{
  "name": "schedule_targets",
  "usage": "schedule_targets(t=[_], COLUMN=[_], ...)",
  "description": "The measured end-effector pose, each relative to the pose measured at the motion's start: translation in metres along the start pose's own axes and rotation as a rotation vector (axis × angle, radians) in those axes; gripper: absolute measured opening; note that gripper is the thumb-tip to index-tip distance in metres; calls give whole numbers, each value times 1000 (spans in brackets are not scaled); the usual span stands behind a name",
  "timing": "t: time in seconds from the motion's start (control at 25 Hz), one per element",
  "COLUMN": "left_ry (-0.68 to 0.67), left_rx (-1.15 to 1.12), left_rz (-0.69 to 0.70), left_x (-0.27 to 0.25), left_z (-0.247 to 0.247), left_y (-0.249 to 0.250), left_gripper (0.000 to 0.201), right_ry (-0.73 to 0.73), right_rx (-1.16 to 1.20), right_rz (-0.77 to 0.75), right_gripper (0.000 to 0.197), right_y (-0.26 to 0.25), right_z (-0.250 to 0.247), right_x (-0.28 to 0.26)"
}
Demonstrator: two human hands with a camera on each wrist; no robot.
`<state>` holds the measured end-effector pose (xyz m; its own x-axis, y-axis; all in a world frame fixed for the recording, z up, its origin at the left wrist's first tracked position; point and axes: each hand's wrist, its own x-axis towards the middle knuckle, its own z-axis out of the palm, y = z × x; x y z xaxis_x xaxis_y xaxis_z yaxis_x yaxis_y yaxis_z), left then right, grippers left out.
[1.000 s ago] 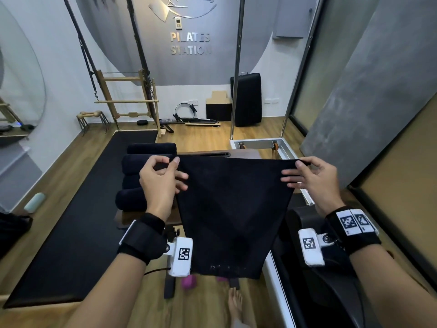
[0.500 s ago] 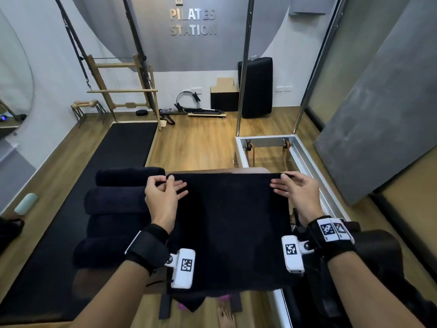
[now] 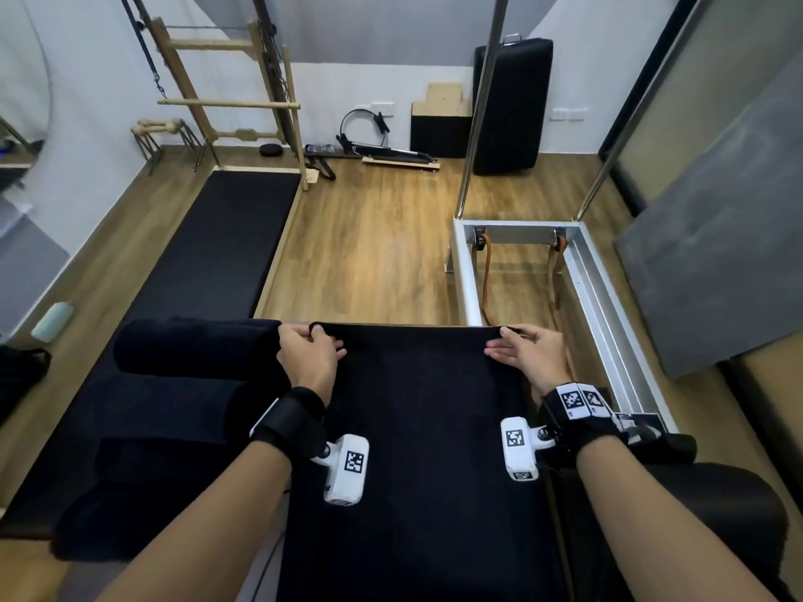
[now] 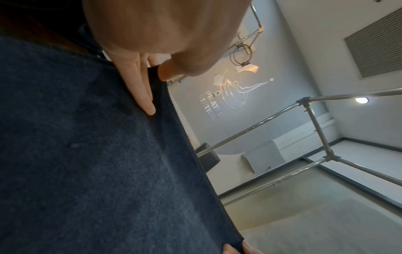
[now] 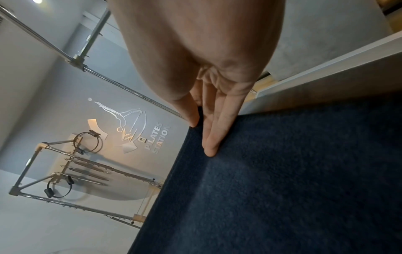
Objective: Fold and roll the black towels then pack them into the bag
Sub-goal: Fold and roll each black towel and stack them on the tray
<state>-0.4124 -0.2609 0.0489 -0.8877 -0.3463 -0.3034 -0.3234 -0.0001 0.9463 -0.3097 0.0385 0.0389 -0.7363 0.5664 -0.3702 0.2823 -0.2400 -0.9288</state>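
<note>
A black towel (image 3: 417, 449) lies spread flat on the table in front of me in the head view. My left hand (image 3: 326, 338) pinches its far left corner between thumb and fingers. My right hand (image 3: 499, 341) pinches the far right corner the same way. The left wrist view has the towel (image 4: 87, 163) under the left hand (image 4: 156, 89), whose thumb sits over the edge. In the right wrist view the right hand (image 5: 200, 134) holds the towel (image 5: 282, 180) at its corner. Several rolled black towels (image 3: 174, 384) lie side by side to the left.
A metal reformer frame (image 3: 595, 293) with upright poles stands to the right of the table. A long black mat (image 3: 226, 245) lies on the wooden floor to the left. A dark padded object (image 3: 717, 506) is at my lower right, and a black item (image 3: 19, 380) sits at the left edge.
The towel hung in the air between my hands a second ago. Both hands have lowered it, and it now lies flat on the table, still held at its far corners.
</note>
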Motion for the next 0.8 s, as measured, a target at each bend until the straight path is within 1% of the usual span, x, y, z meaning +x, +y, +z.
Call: schedule_targets(t=[0.04,0.08,0.12,0.2,0.24,0.28,0.36,0.48,0.52,0.68,0.8], left_ry=[7,-15,-57,-180,-235,-271,-291,-305,-320,-360,-360], left_rx=[20,40,62,112,124,126,138,174,204,375,473], left_rz=[-17,-32,-36,-14,1,16,54,133,158,247,308], left_x=[2,2,0,-10,-17,-24,-37,-67,-80,-123,-156], left_z=[2,4,4,3,-2,-8,-24,-62,-77,-137,-183], left_y=[-4,-8,-10,-16,-16,-17,-19,-25,-29,-55,-78], left_gripper=[17,11,14,40,47,50,43,15,10,14,13], right_ry=[-3,-6,-18,-57,-70,-75,-75,-101,-115,-150,-128], right_rx=[0,10,33,63,60,55,33,-32,-62,-176,-210], right_rz=[3,3,1,-21,-36,-51,-51,-12,2,57,62], right_gripper=[26,25,26,41,43,39,29,21,20,18,15], right_y=[1,2,1,0,0,1,5,18,24,48,71], right_z=[1,1,0,-6,-10,-13,-18,-23,-23,-27,-37], right_x=[2,2,-1,-12,-20,-30,-52,-100,-119,-195,-250])
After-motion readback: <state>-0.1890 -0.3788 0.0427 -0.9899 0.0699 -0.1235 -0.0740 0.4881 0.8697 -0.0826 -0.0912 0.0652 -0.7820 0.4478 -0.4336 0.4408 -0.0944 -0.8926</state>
